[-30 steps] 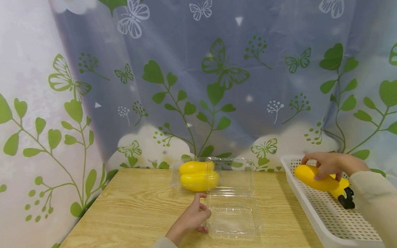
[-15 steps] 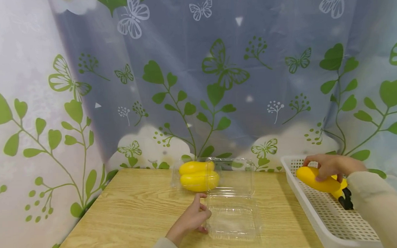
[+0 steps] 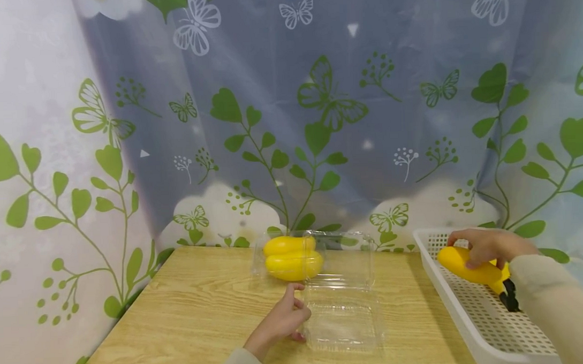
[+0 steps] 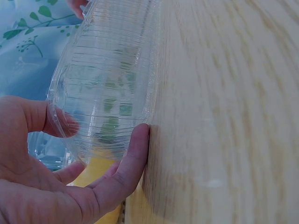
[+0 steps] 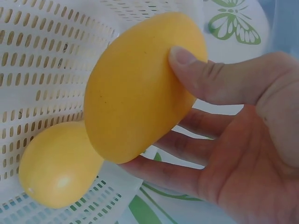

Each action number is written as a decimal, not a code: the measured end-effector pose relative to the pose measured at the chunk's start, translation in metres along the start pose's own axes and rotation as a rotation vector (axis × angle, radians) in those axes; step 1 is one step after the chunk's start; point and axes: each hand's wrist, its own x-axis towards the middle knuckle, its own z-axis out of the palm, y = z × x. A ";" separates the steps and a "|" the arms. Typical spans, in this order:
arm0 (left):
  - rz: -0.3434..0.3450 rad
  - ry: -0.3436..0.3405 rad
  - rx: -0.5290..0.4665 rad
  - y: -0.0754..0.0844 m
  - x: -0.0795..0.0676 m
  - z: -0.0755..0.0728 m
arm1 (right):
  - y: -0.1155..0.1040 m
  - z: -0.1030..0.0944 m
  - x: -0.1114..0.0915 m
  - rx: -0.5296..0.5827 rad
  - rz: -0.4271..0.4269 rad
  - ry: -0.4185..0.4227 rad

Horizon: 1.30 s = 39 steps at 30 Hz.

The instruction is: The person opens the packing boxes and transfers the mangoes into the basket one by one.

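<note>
We see the right hand [image 3: 496, 245] over the white basket [image 3: 448, 294] at the right end of the scene, its fingers clamped on a plump yellow fruit [image 5: 140, 93]. In the right wrist view the thumb presses on the near face of the fruit while the other fingers curve in along the opposite side. From the head view we find this fruit tilted, its left end higher than its right, near the basket's far end; whether it touches the basket we cannot tell. Just beside it, inside the basket, we make out a second fruit [image 5: 60, 163], paler and rounded, and next to that a black thing [image 3: 509, 297] partly covered by the sleeve [image 3: 551, 288]. Well apart from all this, the left hand [image 3: 279, 319] is at the left edge of the clear box [image 3: 345, 330]. We see its fingers spread from one another and bent about that edge, one tip showing through the plastic; how firmly they hold we cannot tell. Behind the box its clear lid [image 3: 344, 263] stands raised, and beside it two yellow pieces [image 3: 289, 265] lie together inside a clear container [image 3: 259, 266]. We see the boxes resting on the wood-grain worktop [image 3: 204, 308], with a leaf-and-butterfly cloth [image 3: 268, 70] hanging behind.
</note>
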 end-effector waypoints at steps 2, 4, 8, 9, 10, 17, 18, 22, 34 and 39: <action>-0.002 0.002 -0.001 0.000 0.000 0.000 | 0.000 0.001 0.000 -0.005 -0.002 0.006; -0.004 0.002 -0.001 0.000 0.000 0.000 | 0.001 0.002 0.001 -0.009 -0.005 0.007; -0.001 -0.001 -0.003 -0.001 0.000 0.000 | 0.002 0.004 0.002 -0.017 0.001 0.009; 0.001 -0.002 -0.002 -0.001 0.000 0.000 | 0.002 0.004 0.002 -0.016 -0.001 0.009; 0.004 -0.003 -0.004 -0.001 0.000 0.000 | 0.003 0.005 0.003 -0.020 -0.005 0.010; 0.010 -0.008 -0.004 -0.001 0.000 -0.001 | 0.006 0.009 0.006 -0.042 -0.031 0.039; 0.009 -0.007 -0.004 -0.001 0.000 -0.001 | 0.006 0.009 0.007 -0.051 -0.036 0.046; 0.006 -0.003 -0.006 -0.001 0.001 0.000 | 0.006 0.012 0.009 -0.054 -0.051 0.062; 0.007 -0.004 -0.003 0.000 0.000 0.000 | 0.011 0.022 0.013 -0.005 -0.042 0.082; 0.006 -0.004 -0.002 0.000 0.001 0.000 | 0.014 0.024 0.017 0.022 -0.044 0.085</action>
